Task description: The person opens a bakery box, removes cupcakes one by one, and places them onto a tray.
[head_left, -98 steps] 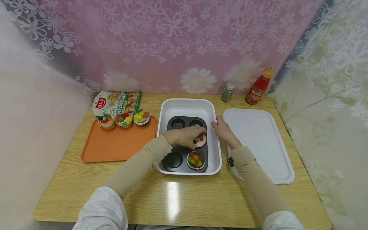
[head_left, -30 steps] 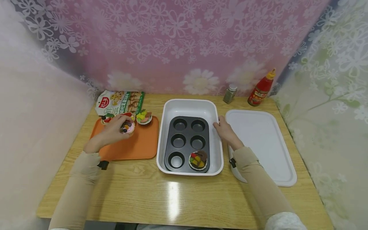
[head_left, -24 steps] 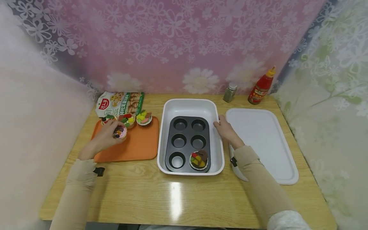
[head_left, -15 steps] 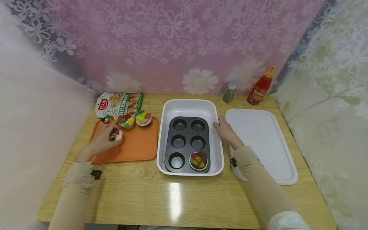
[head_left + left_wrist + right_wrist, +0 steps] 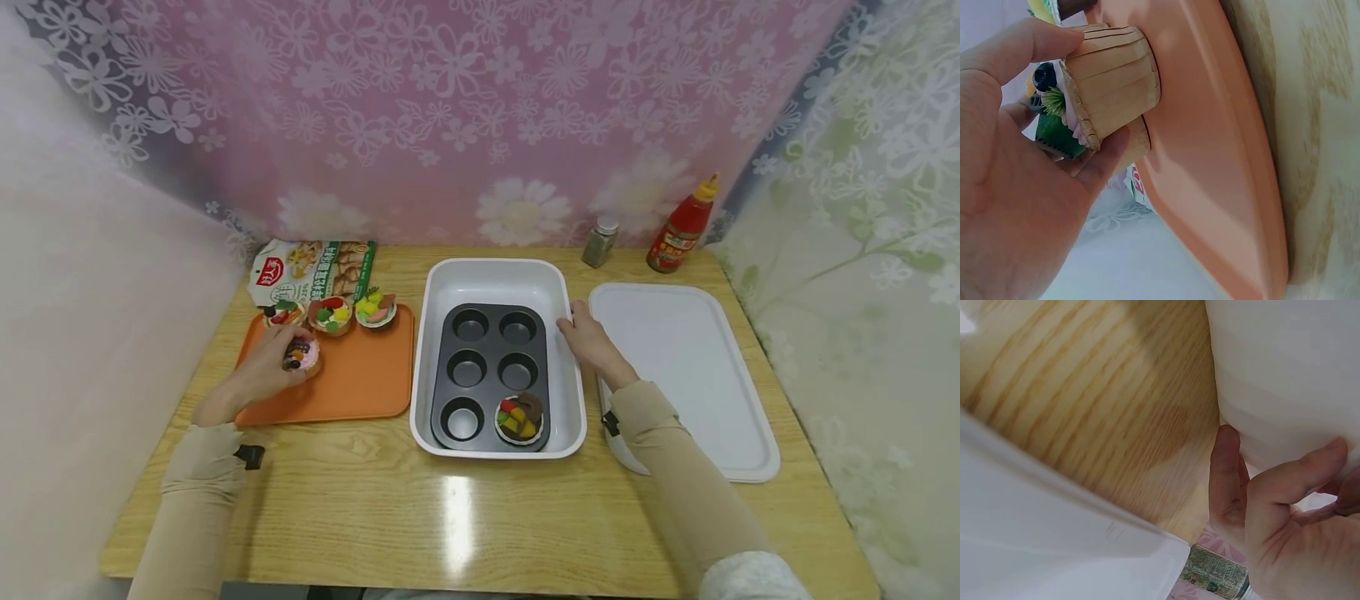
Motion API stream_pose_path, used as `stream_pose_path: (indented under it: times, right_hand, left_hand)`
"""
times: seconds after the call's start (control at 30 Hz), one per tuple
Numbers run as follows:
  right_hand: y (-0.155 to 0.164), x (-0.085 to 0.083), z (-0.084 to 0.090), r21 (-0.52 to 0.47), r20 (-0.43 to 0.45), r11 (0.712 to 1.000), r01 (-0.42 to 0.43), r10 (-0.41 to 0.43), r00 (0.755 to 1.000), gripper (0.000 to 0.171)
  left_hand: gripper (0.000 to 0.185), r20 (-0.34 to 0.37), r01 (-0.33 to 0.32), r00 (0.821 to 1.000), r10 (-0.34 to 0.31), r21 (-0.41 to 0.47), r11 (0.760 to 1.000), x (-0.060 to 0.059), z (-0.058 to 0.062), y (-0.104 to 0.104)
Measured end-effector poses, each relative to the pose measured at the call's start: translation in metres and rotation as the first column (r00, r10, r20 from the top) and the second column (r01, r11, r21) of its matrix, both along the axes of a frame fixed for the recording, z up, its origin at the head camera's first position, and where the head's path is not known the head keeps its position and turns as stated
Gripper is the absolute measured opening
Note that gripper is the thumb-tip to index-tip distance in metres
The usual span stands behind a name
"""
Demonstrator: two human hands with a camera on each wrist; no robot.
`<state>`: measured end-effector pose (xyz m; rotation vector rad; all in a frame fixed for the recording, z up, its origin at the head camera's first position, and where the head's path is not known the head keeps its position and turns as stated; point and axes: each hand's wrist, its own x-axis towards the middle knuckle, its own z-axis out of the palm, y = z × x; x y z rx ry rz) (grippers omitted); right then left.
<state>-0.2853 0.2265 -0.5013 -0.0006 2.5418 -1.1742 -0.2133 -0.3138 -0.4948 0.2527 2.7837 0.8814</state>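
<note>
The desk point(image 5: 480, 517) is carrying, from its left edge to its right, an orange tray point(image 5: 352, 383), a white basin point(image 5: 495, 279) and a white tray point(image 5: 682, 375). A dark muffin pan point(image 5: 491, 367) is lying inside the basin, with one decorated cupcake point(image 5: 517, 418) sitting in its near right cup.

The pink cupcake point(image 5: 302, 353) is being held by the left hand point(image 5: 262, 371) near the far left corner of the orange tray, just in front of a row of three cupcakes point(image 5: 330, 313). The basin's right rim is being gripped by the right hand point(image 5: 592, 343).

For a clean placement, the pink cupcake should be kept upright, set flat on bare tray surface clear of the row, and released only once the base is fully seated. The basin should be kept steadied throughout.

In the left wrist view, the paper cup point(image 5: 1113, 84) is being pinched between thumb point(image 5: 1016, 50) and fingers, its base meeting the tray point(image 5: 1210, 162); this contact is not being resolved in the head view. In the right wrist view, fingers point(image 5: 1285, 487) are being shown curled against the basin wall point(image 5: 1285, 375), with the spice jar point(image 5: 1216, 572) beyond. Overall layout is being given only by the head view.
</note>
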Motion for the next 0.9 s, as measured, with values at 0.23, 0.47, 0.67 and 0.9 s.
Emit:
stream_pose_path:
  times: [0.23, 0.47, 0.67, 0.9]
  right_hand:
    - [0.0, 0.001, -0.002, -0.004, 0.002, 1.0, -0.005, 0.005, 1.0, 0.052]
    - [0.002, -0.001, -0.003, -0.005, -0.025, 1.0, -0.006, 0.006, 1.0, 0.051]
    - [0.003, -0.002, 0.002, -0.008, -0.012, 1.0, -0.006, 0.006, 1.0, 0.052]
    - [0.003, -0.001, -0.002, -0.015, -0.015, 1.0, -0.013, 0.013, 1.0, 0.05]
  left_hand:
    - [0.072, -0.009, -0.013, 1.0, 0.013, 0.02, 1.0, 0.003, -0.001, 0.001]
    - [0.09, -0.102, -0.066, 0.993, 0.058, -0.079, 0.995, 0.003, 0.013, 0.003]
    - [0.083, -0.236, -0.062, 0.971, 0.045, -0.065, 0.996, -0.01, 0.044, 0.021]
    - [0.089, -0.233, 0.079, 0.97, -0.065, 0.052, 0.996, -0.03, 0.07, 0.076]
